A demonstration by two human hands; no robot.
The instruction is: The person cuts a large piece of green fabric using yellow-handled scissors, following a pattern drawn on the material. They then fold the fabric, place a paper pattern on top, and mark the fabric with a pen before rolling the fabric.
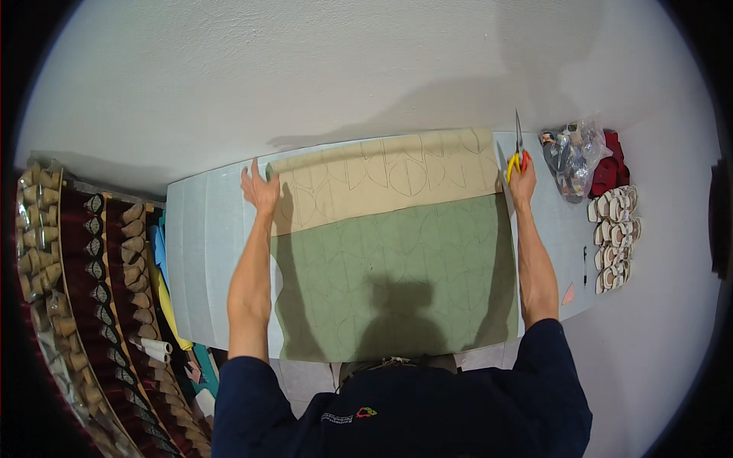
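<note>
Flanking a beige pattern-marked sheet (382, 174) from either end, well apart.
Laid lengthwise between left hand (261, 191), spread-fingered at one corner, and right hand (522, 185), closed around red-and-yellow-handled scissors (519, 143) just beside the other end.

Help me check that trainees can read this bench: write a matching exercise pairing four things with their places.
Things:
1. Scissors
2. Beige material
3. Sandals
4. Green material

Places:
A. At the near edge of the table
B. In the person's right hand
C. At the far edge, between the hands
D. In rows at the right side

Pairs: 1-B, 2-C, 3-D, 4-A
</note>
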